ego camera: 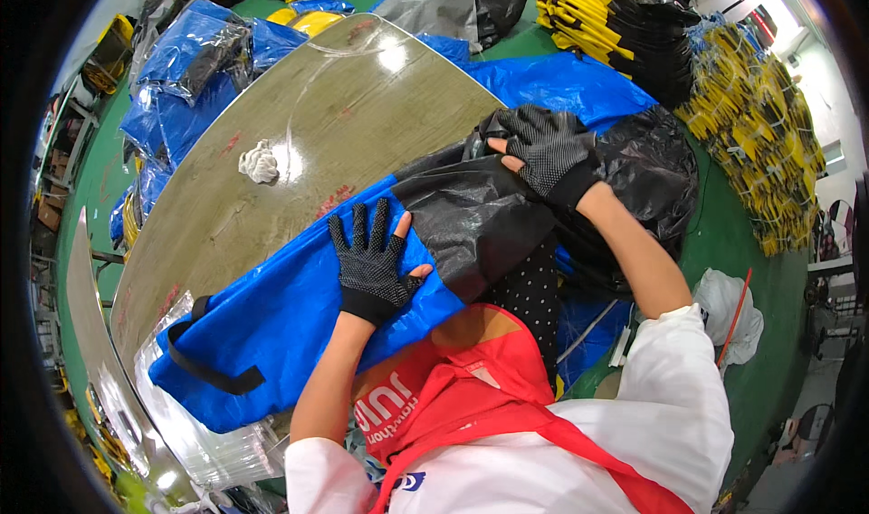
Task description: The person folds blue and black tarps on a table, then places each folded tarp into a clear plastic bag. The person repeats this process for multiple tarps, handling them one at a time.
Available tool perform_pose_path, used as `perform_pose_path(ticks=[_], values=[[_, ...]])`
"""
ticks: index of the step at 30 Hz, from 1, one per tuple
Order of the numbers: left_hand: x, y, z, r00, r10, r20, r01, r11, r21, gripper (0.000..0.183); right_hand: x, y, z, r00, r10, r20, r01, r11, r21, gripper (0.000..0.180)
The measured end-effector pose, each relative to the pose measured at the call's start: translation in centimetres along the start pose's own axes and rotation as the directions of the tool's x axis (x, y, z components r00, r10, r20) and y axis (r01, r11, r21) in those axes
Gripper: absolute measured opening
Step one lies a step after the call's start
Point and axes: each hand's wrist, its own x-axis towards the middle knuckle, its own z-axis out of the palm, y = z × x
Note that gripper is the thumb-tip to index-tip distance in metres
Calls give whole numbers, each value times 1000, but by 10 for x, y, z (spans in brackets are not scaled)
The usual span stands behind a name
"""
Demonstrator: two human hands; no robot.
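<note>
A folded blue and black plastic sheet piece (pixel 271 317) lies slantwise along the near edge of the table (pixel 380 100). My left hand (pixel 373 263), in a black dotted glove with bare thumb and forefinger tips, presses flat on its blue part with spread fingers. My right hand (pixel 543 151), gloved alike, rests on the bunched black part at the table's right edge; its fingers are bent, and whether they grip the material is unclear. A black strap (pixel 214 371) loops from the blue end at the left. Under that end lie clear plastic bags (pixel 217 446).
A crumpled white wad (pixel 259 162) sits on the table. Bagged blue pieces (pixel 187 59) are heaped beyond its left edge. Yellow and black stacks (pixel 753 134) stand at the right, on the green floor (pixel 760 392). Near my right elbow lies a white bag (pixel 726 307) beside a red stick (pixel 735 317).
</note>
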Motion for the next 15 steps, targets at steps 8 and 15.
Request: perform_pose_path(ticks=[8, 15], values=[[57, 41, 13, 995, -23, -98, 19, 999, -40, 74, -24, 7, 36, 946, 193, -259, -126, 959, 254, 35], [61, 48, 26, 991, -8, -132, 8, 1000, -6, 77, -100, 42, 105, 315, 866, 389, 63, -428, 901, 45]])
